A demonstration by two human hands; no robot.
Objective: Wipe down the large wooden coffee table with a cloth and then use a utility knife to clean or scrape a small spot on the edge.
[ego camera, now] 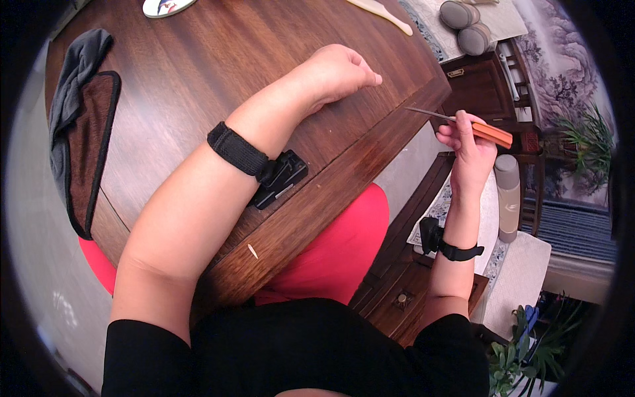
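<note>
My left hand [342, 72] is above the wooden table [163, 74], its fingers curled in and its thumb pointing right; whether it pinches something small cannot be told. Off the table's right edge, my right hand [466, 141] grips the orange handle of a slim pointed tool [488, 134]. The tool's thin metal shaft points left, its tip close to the table's edge and apart from my left hand. A small pale sliver [253, 251] lies on the table's near border. Black straps with small devices are on both forearms; the left device [285, 178] is just over the tabletop.
A grey and brown cloth [92, 139] hangs over the table's left edge. A cream-coloured handled tool [389, 17] and a round decorated item [166, 6] lie at the far side. To the right are a covered wooden seat, a cylindrical bottle [507, 198], a dark cabinet [478, 87] and plants.
</note>
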